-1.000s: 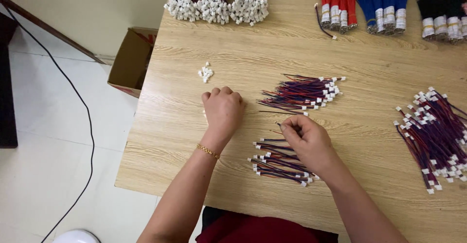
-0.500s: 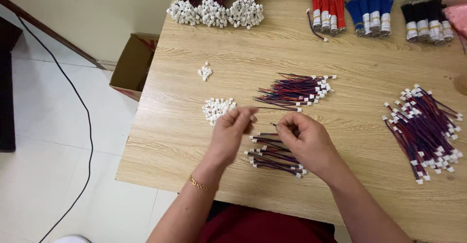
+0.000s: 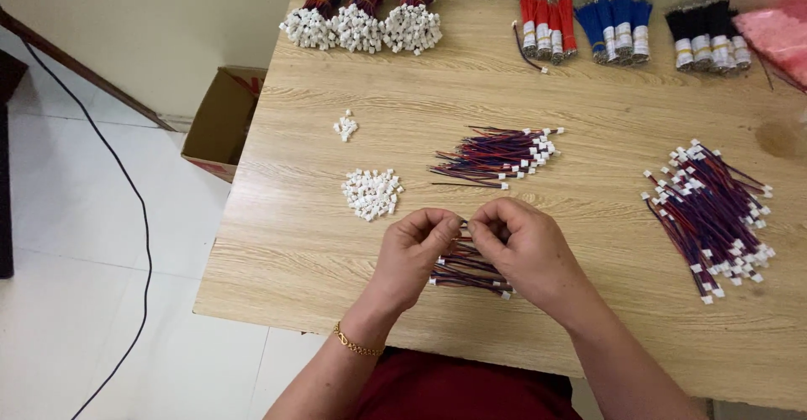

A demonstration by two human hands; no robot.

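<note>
A wooden table (image 3: 588, 75) seen from above. Everything here is placed relative to the small heap of white plastic connectors (image 3: 371, 193) left of centre.

Further left and beyond the heap lies a tinier cluster of white connectors (image 3: 345, 125). A second ago the left hand rested cupped over the spot where the heap now lies uncovered. The left hand (image 3: 414, 256) is now just right of the heap and nearer the person, its fingers pinched shut. Whether it grips a connector cannot be told. The right hand (image 3: 525, 252) meets it fingertip to fingertip, also pinched, apparently on a wire end. Both hands work directly over a short bundle of red and blue wires (image 3: 464, 270), which looks like fitting a connector onto a wire.

Right of the heap lies a second wire bundle (image 3: 496, 155), and far right a larger pile of wires (image 3: 710, 210).
</note>
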